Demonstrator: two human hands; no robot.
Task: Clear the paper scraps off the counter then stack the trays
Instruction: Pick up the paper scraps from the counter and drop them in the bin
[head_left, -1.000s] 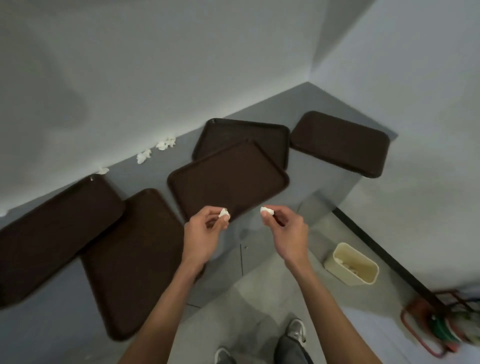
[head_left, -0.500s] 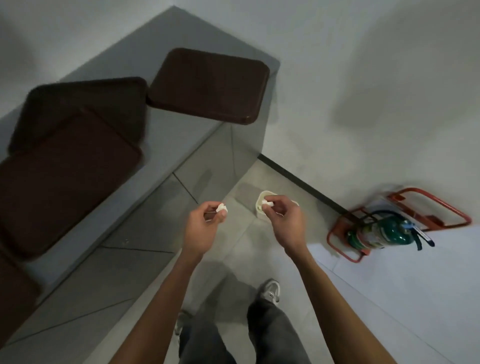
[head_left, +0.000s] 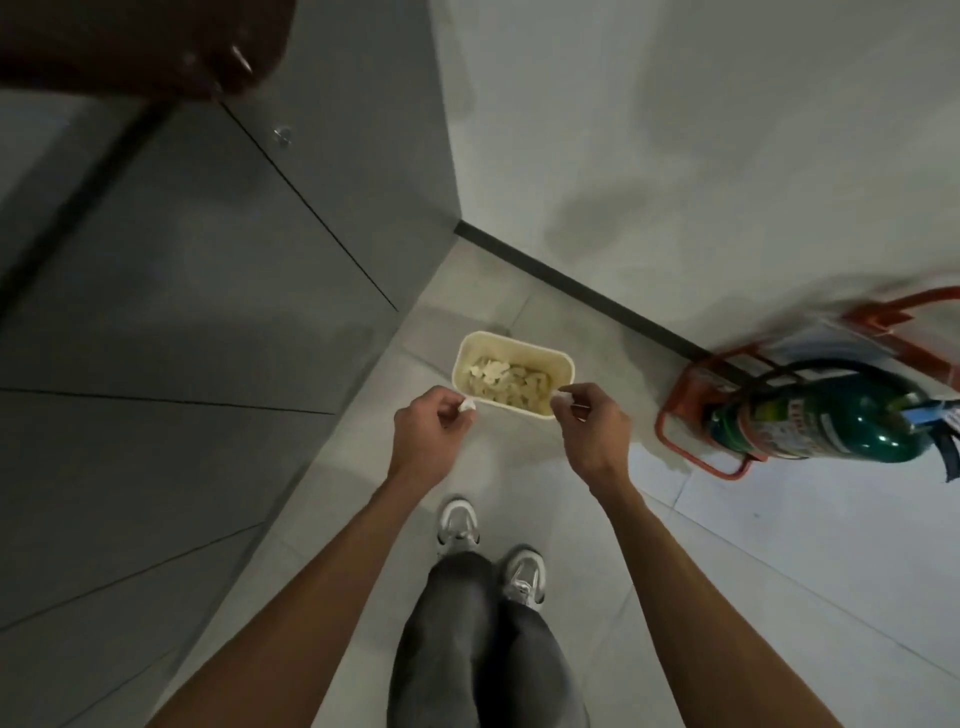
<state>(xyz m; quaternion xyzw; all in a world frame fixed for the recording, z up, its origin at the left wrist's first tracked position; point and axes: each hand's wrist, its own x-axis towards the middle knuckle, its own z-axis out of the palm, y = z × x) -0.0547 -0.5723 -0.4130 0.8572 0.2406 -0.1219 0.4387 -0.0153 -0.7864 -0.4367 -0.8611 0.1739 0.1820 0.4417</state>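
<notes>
My left hand (head_left: 428, 441) pinches a small white paper scrap (head_left: 468, 404) between thumb and fingertips. My right hand (head_left: 589, 431) pinches another white scrap (head_left: 562, 399). Both hands hover at the near rim of a cream waste bin (head_left: 462, 347) on the floor, which holds several crumpled paper scraps (head_left: 506, 382). The left hand is off the bin's near left corner, the right hand over its near right corner. One dark brown tray (head_left: 140, 47) juts over the counter's edge at the top left; the other trays are out of view.
The grey counter front (head_left: 208, 291) fills the left side. A white wall rises behind the bin. A green fire extinguisher (head_left: 821, 415) in a red stand lies on the floor at the right. My legs and shoes (head_left: 488, 551) stand just behind the hands.
The view has swung down from the counter to the floor. Both hands, still pinching their scraps, now sit over the bin's near rim instead of in front of the trays.
</notes>
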